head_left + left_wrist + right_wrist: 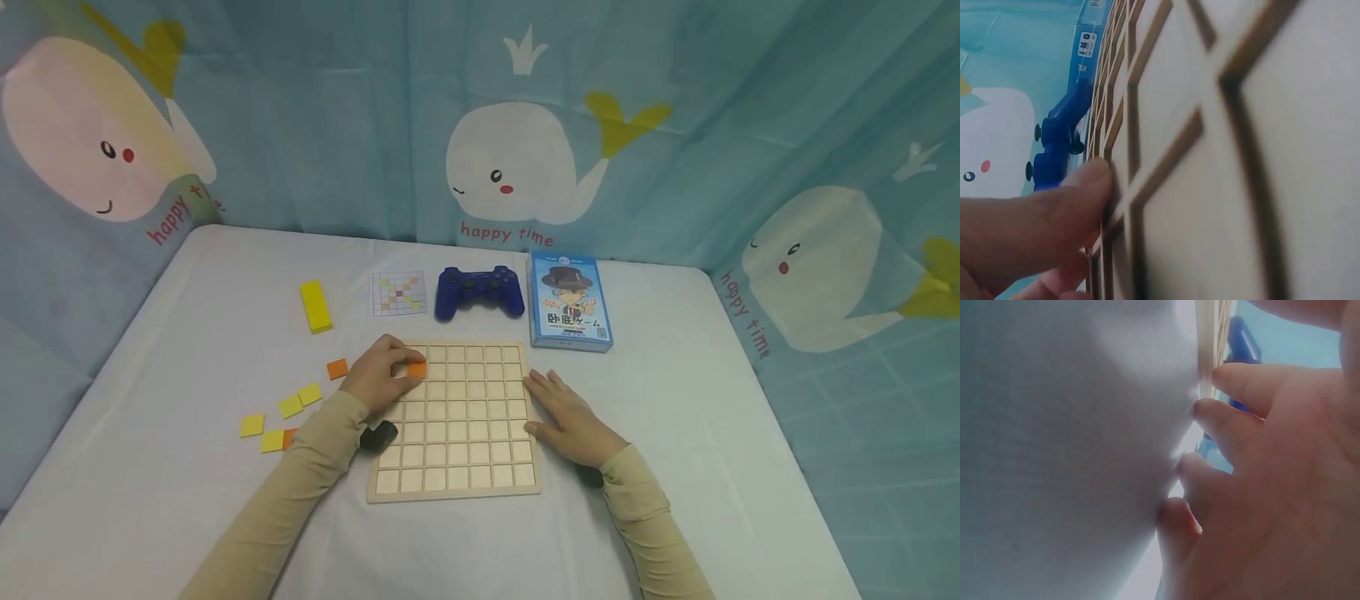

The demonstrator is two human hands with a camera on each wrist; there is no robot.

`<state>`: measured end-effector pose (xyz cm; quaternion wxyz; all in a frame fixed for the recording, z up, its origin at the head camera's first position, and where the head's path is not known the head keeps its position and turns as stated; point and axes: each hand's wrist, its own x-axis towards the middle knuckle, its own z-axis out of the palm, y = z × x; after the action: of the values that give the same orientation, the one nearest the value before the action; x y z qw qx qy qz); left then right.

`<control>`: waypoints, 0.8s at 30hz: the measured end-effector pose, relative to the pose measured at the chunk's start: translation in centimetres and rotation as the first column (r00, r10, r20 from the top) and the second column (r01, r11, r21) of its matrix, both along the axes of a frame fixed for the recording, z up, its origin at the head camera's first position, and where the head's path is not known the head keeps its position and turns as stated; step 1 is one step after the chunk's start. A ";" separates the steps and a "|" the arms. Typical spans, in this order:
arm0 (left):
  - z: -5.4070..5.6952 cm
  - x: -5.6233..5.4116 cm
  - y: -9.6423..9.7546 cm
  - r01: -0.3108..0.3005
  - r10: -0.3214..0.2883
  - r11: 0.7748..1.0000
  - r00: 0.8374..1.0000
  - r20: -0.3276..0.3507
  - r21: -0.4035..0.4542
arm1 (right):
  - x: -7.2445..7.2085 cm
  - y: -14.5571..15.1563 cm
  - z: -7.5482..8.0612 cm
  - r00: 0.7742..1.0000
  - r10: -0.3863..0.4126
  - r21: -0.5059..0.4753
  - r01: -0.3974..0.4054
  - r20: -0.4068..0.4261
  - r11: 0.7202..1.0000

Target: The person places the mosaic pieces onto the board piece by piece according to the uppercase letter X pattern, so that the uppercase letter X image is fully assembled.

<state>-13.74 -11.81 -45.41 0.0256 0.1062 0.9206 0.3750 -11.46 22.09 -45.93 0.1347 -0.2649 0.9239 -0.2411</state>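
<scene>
A wooden grid board (456,498) lies flat on the table. My left hand (377,375) reaches over its upper left part, thumb and fingertips around an orange square tile (417,370) in a cell of the second row. In the left wrist view the thumb (1079,200) touches the grid ridges, and the tile itself is hidden. My right hand (573,421) rests with spread fingers at the board's right edge, holding nothing. The right wrist view shows its fingers (1247,384) touching the board's rim and the white cloth.
Left of the board lie several yellow tiles (252,426) and an orange tile (337,368); the left sleeve partly covers another. Behind stand a yellow block (317,307), a colored grid card (399,294), a blue game controller (480,292) and a blue game box (571,302).
</scene>
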 end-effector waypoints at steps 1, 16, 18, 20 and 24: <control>0.0 0.0 0.0 -0.005 0.005 1.000 1.000 -0.001 0.005 | 0.0 0.0 0.0 1.000 0.002 -0.001 -0.002 -0.005 1.000; 3.4 3.5 -2.7 -0.130 0.127 0.988 0.991 0.036 0.081 | -0.1 -0.7 -0.2 0.993 -0.030 -0.053 0.036 0.117 0.998; 4.6 5.2 -4.2 -0.186 0.185 0.980 0.982 0.020 0.069 | -0.1 -0.7 -0.2 0.991 -0.040 -0.062 0.048 0.126 0.997; 5.3 6.8 -5.8 -0.264 0.264 0.964 0.965 0.011 0.028 | -0.1 -0.6 -0.2 0.991 -0.041 -0.078 0.052 0.131 0.996; 4.6 9.6 -9.1 -0.456 0.459 0.888 0.887 0.050 -0.065 | -0.1 -0.1 -0.4 0.990 -0.008 -0.122 0.026 0.144 0.992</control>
<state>-4.13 -20.94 -40.82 -0.0313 -0.1264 0.9278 0.3496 -11.58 21.96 -46.30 0.1819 -0.2469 0.8973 -0.3174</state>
